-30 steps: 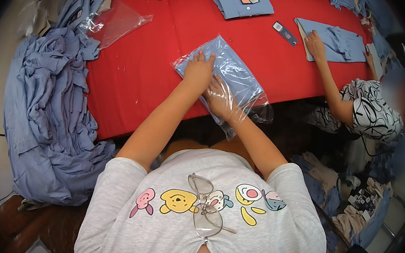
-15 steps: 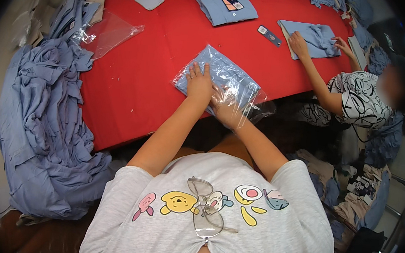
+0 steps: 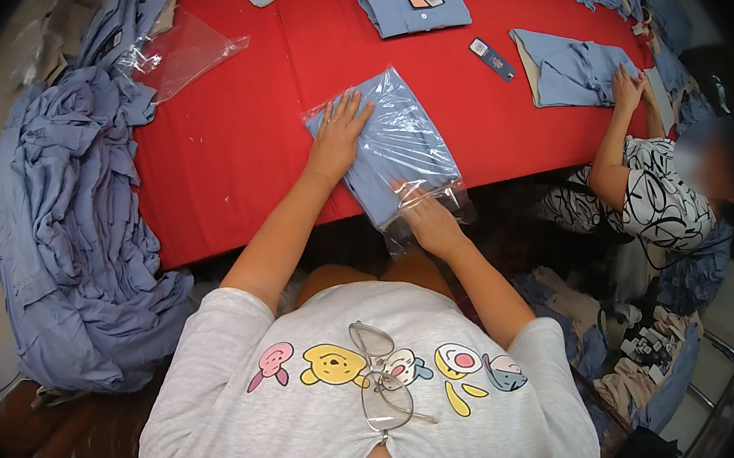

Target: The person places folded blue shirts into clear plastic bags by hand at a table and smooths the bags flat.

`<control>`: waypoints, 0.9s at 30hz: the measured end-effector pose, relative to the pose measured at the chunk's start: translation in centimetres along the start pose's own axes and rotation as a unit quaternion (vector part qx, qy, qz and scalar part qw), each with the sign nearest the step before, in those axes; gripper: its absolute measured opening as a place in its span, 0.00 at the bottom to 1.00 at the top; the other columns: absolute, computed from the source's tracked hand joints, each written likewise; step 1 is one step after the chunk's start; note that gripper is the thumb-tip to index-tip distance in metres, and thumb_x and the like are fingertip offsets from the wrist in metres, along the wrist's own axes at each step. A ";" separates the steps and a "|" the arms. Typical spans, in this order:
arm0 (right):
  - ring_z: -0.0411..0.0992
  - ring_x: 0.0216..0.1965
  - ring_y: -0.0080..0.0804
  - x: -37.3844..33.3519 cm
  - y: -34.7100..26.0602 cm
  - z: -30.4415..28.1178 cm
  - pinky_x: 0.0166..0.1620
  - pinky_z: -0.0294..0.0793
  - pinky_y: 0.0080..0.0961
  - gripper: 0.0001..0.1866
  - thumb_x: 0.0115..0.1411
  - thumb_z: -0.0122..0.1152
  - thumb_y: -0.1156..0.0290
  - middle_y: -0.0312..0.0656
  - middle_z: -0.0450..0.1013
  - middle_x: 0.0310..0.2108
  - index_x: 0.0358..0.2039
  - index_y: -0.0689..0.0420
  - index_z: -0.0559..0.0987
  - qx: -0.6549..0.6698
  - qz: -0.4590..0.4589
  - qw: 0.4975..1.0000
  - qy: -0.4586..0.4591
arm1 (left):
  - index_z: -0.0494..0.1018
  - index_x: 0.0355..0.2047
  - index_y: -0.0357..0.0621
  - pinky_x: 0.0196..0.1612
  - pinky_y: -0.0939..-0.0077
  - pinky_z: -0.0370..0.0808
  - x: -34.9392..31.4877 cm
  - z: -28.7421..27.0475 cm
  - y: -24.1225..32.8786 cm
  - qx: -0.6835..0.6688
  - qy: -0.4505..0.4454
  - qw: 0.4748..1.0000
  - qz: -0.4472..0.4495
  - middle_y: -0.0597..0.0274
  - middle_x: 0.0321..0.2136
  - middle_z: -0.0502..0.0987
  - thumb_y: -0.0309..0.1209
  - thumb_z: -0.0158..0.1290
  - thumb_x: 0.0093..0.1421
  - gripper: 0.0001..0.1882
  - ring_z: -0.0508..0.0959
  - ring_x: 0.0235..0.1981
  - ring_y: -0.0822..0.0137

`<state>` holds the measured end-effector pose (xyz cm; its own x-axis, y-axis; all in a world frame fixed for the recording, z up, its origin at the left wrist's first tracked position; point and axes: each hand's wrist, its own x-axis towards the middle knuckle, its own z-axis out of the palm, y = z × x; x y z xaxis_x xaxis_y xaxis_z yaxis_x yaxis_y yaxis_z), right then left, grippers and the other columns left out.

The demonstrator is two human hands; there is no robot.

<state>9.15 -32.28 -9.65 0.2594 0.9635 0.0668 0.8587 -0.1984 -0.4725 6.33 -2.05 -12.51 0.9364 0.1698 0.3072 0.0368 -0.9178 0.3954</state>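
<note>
A folded blue garment (image 3: 394, 132) lies in a clear plastic bag (image 3: 447, 160) at the near edge of the red table. My left hand (image 3: 337, 140) rests flat on the bag's left side, its fingers spread. At the lower right end of the bag is my right hand (image 3: 430, 221). Its fingers are stretched toward the garment, and the fingertips are partly covered by shiny plastic. Loose plastic hangs past the table edge beside that hand.
A folded blue shirt (image 3: 396, 15) with a tag lies at the far side. A loose tag (image 3: 492, 59) is near it. To the right, a person (image 3: 667, 192) handles another blue garment (image 3: 568, 69). Crumpled blue clothes (image 3: 84, 228) and an unused plastic bag (image 3: 191, 57) are left.
My left hand has moved left on the bag. My right hand has slid toward me, out of most of the bag. The other person's hands have come together at their garment's right end.
</note>
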 end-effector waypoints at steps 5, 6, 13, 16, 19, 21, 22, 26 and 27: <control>0.73 0.66 0.46 -12.0 -2.5 -3.3 0.67 0.71 0.46 0.08 0.62 0.65 0.76 0.50 0.79 0.59 0.43 0.58 0.80 0.029 0.155 0.986 0.054 | 0.68 0.75 0.60 0.81 0.47 0.53 4.9 -1.1 -2.8 0.078 -0.043 0.994 0.060 0.51 0.78 0.62 0.19 0.44 0.68 0.36 0.59 0.79 0.47; 0.76 0.62 0.46 -14.5 -2.4 -3.7 0.63 0.73 0.45 0.07 0.62 0.66 0.76 0.49 0.81 0.55 0.41 0.57 0.82 -0.004 0.260 0.966 0.005 | 0.69 0.75 0.61 0.81 0.47 0.53 6.0 -2.4 -2.5 0.096 -0.057 0.992 0.066 0.51 0.78 0.62 0.18 0.44 0.68 0.36 0.59 0.79 0.48; 0.84 0.48 0.48 -18.4 3.1 -3.5 0.53 0.81 0.43 0.11 0.63 0.69 0.73 0.50 0.84 0.45 0.47 0.56 0.85 0.051 0.491 0.869 0.031 | 0.65 0.76 0.46 0.82 0.44 0.49 -0.7 -4.8 4.7 -0.075 -0.166 0.981 0.073 0.48 0.81 0.54 0.44 0.64 0.62 0.43 0.53 0.81 0.46; 0.81 0.54 0.41 -13.9 5.5 -1.1 0.55 0.79 0.37 0.17 0.67 0.70 0.69 0.46 0.79 0.58 0.55 0.56 0.82 0.354 0.418 0.830 0.107 | 0.64 0.76 0.46 0.82 0.43 0.49 -3.1 -5.1 9.4 -0.034 -0.175 0.981 0.073 0.47 0.81 0.53 0.44 0.66 0.60 0.46 0.53 0.82 0.46; 0.80 0.54 0.34 -6.3 3.5 -3.0 0.54 0.77 0.30 0.19 0.70 0.70 0.62 0.43 0.78 0.61 0.57 0.56 0.81 0.510 0.490 0.707 -0.025 | 0.63 0.77 0.48 0.81 0.41 0.50 -4.4 -3.2 10.7 0.006 -0.142 0.988 0.056 0.49 0.81 0.54 0.42 0.68 0.58 0.48 0.54 0.81 0.46; 0.80 0.52 0.32 -4.3 4.1 -2.0 0.54 0.77 0.27 0.17 0.71 0.70 0.62 0.42 0.80 0.58 0.56 0.55 0.82 0.561 0.487 0.665 -0.073 | 0.64 0.76 0.49 0.81 0.41 0.51 -4.4 -1.6 11.4 0.019 -0.106 0.992 0.060 0.50 0.80 0.56 0.41 0.68 0.57 0.47 0.56 0.80 0.47; 0.81 0.52 0.31 -3.8 4.5 -1.4 0.53 0.76 0.26 0.17 0.71 0.69 0.61 0.42 0.81 0.56 0.55 0.55 0.82 0.585 0.484 0.644 -0.099 | 0.66 0.75 0.49 0.80 0.40 0.53 -4.3 -1.2 11.7 0.039 -0.094 0.993 0.063 0.51 0.79 0.58 0.40 0.68 0.57 0.46 0.58 0.80 0.47; 0.82 0.46 0.26 -3.5 5.2 0.8 0.52 0.78 0.27 0.12 0.71 0.69 0.61 0.39 0.85 0.47 0.48 0.53 0.85 0.654 0.426 0.622 -0.072 | 0.73 0.69 0.48 0.78 0.39 0.58 -3.8 0.3 10.9 0.117 -0.054 0.989 0.066 0.55 0.76 0.65 0.40 0.67 0.60 0.36 0.63 0.77 0.48; 0.82 0.45 0.25 -3.4 5.3 0.8 0.51 0.78 0.27 0.11 0.71 0.69 0.61 0.38 0.85 0.45 0.47 0.54 0.85 0.659 0.423 0.618 -0.063 | 0.75 0.67 0.48 0.77 0.39 0.59 -3.7 0.7 10.3 0.137 -0.045 0.988 0.063 0.56 0.75 0.68 0.40 0.67 0.62 0.34 0.64 0.77 0.48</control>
<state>12.44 -36.45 -13.10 0.2606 0.6384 -0.7242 -0.6891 -0.4024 -0.6026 3.44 -12.40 -10.16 0.9665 0.0260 0.2555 -0.0014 -0.9943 0.1064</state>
